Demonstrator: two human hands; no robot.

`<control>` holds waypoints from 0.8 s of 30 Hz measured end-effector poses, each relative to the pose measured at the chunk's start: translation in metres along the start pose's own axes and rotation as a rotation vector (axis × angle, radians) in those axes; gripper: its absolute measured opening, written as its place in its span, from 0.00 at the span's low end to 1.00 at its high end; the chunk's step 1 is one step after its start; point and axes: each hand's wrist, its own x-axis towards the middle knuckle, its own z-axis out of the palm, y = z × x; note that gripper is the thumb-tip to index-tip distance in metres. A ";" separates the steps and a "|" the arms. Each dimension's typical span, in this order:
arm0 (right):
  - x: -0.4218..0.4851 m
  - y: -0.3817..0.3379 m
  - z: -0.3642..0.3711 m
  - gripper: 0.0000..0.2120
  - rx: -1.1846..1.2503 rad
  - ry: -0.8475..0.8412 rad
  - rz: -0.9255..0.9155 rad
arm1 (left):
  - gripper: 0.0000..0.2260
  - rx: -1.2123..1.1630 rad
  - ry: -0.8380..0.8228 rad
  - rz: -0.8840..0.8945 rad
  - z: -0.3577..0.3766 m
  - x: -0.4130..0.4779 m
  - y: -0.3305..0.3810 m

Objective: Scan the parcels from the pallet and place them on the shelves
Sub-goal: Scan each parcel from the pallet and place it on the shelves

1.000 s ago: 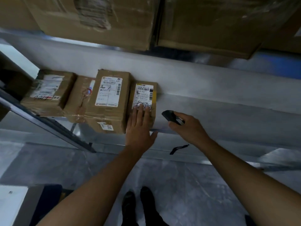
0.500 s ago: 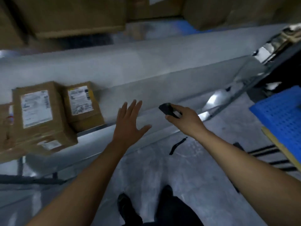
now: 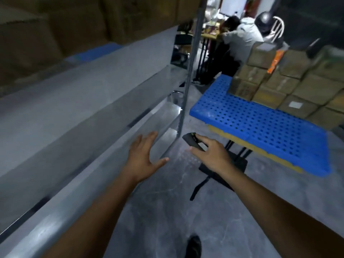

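Indoors, grey floor [image 3: 167, 211], blue pallet [image 3: 251, 123], left fingers [image 3: 150, 136] spread, right fingers [image 3: 203, 139] gripping scanner [image 3: 191, 142].

I read no text: the white label [image 3: 294, 104] on a brown parcel [image 3: 306, 109] on the blue pallet [image 3: 260, 127] is a blur, and the scanner [image 3: 191, 140] in my right hand [image 3: 214, 157] shows nothing legible.
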 end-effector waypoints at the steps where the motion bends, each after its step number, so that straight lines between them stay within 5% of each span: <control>1: 0.007 0.016 -0.019 0.32 -0.001 0.018 0.017 | 0.44 0.008 -0.012 0.018 0.013 0.016 0.014; 12: 0.057 0.151 -0.137 0.34 0.056 0.143 0.147 | 0.43 -0.077 -0.115 0.118 0.160 0.142 0.122; 24: 0.179 0.207 -0.186 0.34 0.074 0.207 0.334 | 0.40 -0.251 -0.208 0.139 0.242 0.305 0.125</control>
